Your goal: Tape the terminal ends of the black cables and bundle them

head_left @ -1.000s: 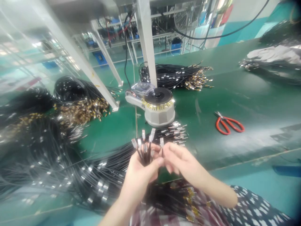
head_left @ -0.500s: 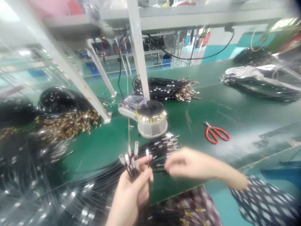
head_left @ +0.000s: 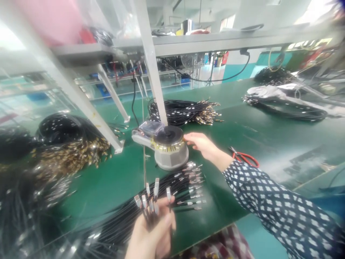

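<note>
My left hand (head_left: 153, 233) is closed round a small bundle of thin black cables (head_left: 151, 205), their silver tips fanned upward near the bottom middle. My right hand (head_left: 201, 144) reaches forward to the right rim of the round grey tape dispenser (head_left: 167, 149), fingers curled at the short tape strips on its edge; nothing clear shows between them. More black cables with silver ends (head_left: 185, 180) lie on the green table (head_left: 242, 122) between my hands.
Red-handled scissors (head_left: 244, 157) lie just right of my right forearm. Coils of black cables with gold connectors sit at the left (head_left: 72, 158) and behind the dispenser (head_left: 188, 109). A white slanted frame post (head_left: 152, 68) rises behind the dispenser. Further cable piles lie far right (head_left: 283, 104).
My right hand left the bundle and reached forward to the tape dispenser's rim. The left hand kept the cables and sank lower in view as the camera tilted up.
</note>
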`<state>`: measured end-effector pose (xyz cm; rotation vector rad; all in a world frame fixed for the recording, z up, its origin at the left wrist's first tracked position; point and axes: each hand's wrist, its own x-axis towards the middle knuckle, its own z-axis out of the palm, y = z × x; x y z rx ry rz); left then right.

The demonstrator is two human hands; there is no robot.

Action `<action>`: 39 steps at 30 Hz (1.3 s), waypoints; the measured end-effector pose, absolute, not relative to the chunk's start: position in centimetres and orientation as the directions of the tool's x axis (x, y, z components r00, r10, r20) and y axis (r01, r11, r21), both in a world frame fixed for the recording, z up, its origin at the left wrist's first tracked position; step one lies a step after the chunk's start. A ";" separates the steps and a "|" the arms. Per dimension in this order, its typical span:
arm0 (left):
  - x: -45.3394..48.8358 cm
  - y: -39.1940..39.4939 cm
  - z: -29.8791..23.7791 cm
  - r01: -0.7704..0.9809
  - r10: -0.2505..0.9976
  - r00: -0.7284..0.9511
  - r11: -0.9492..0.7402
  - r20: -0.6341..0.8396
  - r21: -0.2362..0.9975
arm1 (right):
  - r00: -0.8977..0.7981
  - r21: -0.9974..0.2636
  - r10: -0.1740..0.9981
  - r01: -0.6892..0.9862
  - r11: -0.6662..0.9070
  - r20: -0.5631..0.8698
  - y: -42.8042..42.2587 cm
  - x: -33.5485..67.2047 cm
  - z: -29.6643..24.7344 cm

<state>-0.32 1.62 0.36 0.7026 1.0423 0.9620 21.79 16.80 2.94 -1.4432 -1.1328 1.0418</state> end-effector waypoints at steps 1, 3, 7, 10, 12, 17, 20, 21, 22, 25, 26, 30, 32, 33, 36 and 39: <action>-0.3 1.6 0.4 -0.312 0.902 0.189 0.430 -0.389 0.847 | 0.207 -0.988 0.978 0.141 -0.063 -0.033 16.8 21.7 3.0; -0.3 1.7 0.4 -0.313 0.900 0.194 0.434 -0.391 0.844 | 0.240 -0.985 0.970 0.173 -0.005 0.037 16.6 21.5 3.2; -0.3 1.6 0.4 -0.322 0.900 0.195 0.435 -0.390 0.841 | 0.316 -0.958 0.921 0.244 0.152 0.227 16.0 21.3 3.3; -0.3 1.5 0.5 -0.329 0.902 0.178 0.432 -0.394 0.840 | 0.335 -0.957 0.909 0.229 0.177 0.248 16.1 21.3 3.1; -0.2 1.4 0.7 -0.335 0.902 0.174 0.431 -0.394 0.838 | 0.327 -0.966 0.919 0.202 0.159 0.220 16.3 21.3 2.8; -0.1 1.3 1.1 -0.330 0.905 0.169 0.426 -0.391 0.842 | 0.297 -0.972 0.933 0.177 0.156 0.204 16.5 21.0 2.4; 0.0 1.2 1.2 -0.334 0.906 0.169 0.422 -0.387 0.843 | 0.306 -0.951 0.912 0.227 0.210 0.274 16.0 20.7 2.9; 0.0 1.2 1.2 -0.337 0.908 0.162 0.418 -0.386 0.844 | 0.306 -0.939 0.901 0.251 0.234 0.307 15.6 20.6 3.1; 0.0 1.1 1.2 -0.341 0.911 0.153 0.413 -0.384 0.844 | 0.302 -0.926 0.891 0.275 0.258 0.338 15.1 20.4 3.4; -0.1 1.0 1.2 -0.362 0.915 0.140 0.402 -0.378 0.841 | 0.234 -0.913 0.902 0.280 0.296 0.364 12.4 19.5 3.6; -0.2 1.0 1.2 -0.372 0.915 0.144 0.403 -0.377 0.836 | 0.174 -0.930 0.929 0.239 0.281 0.326 11.2 19.2 3.5; -0.1 0.9 1.3 -0.407 0.914 0.149 0.405 -0.379 0.819 | -0.156 -0.999 0.988 -0.035 0.003 0.008 6.4 17.9 2.5; 0.1 0.7 1.5 -0.407 0.921 0.110 0.384 -0.373 0.828 | -0.221 -0.994 0.974 -0.082 -0.067 -0.047 4.8 17.4 2.1; 0.2 0.6 1.7 -0.402 0.925 0.095 0.375 -0.369 0.835 | -0.228 -0.994 0.972 -0.083 -0.071 -0.051 4.3 17.1 2.1; 0.4 0.3 2.0 -0.377 0.928 0.074 0.364 -0.364 0.851 | -0.213 -0.998 0.977 -0.051 -0.036 -0.025 3.7 16.7 2.3; 0.5 0.2 2.2 -0.360 0.926 0.062 0.370 -0.374 0.857 | -0.225 -1.000 0.974 -0.014 -0.010 -0.006 3.8 16.5 2.8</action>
